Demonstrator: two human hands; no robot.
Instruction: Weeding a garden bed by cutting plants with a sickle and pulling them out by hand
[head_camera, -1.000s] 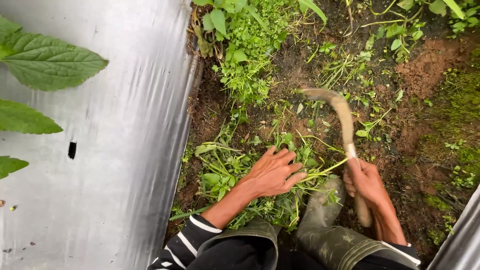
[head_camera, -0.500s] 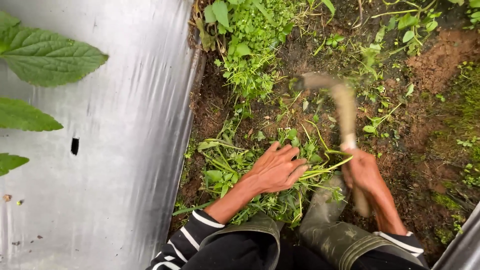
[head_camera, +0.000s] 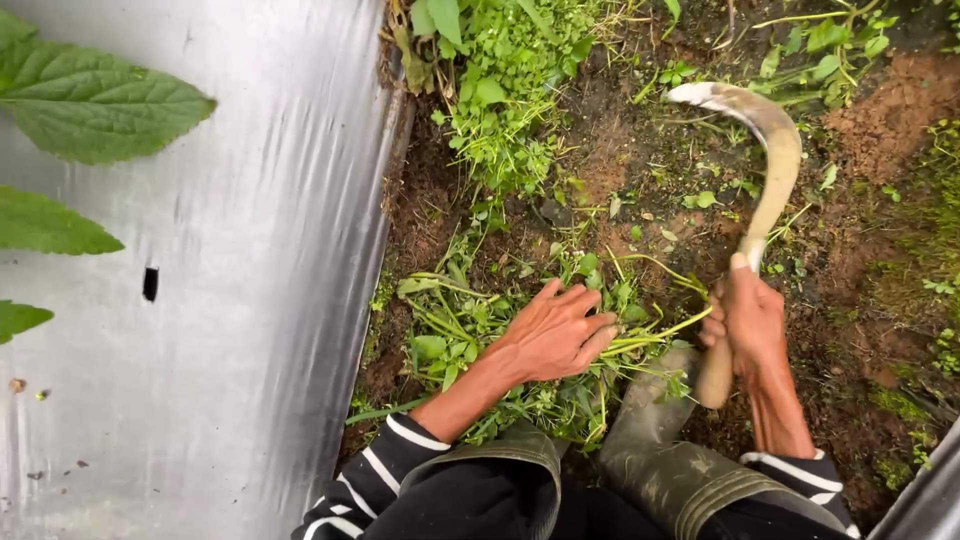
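Since a moment ago the sickle has swung up and right, its tip now over bare soil by the standing weeds. Right hand wraps tight round its wooden handle. Left hand lies flat, fingers pressed together, on a pile of cut weeds before the rubber boots. Silver mulch sheet covers the bed to the left, with broad leaves above it.

Plastic sheet left of soil strip; cut weeds beside it.
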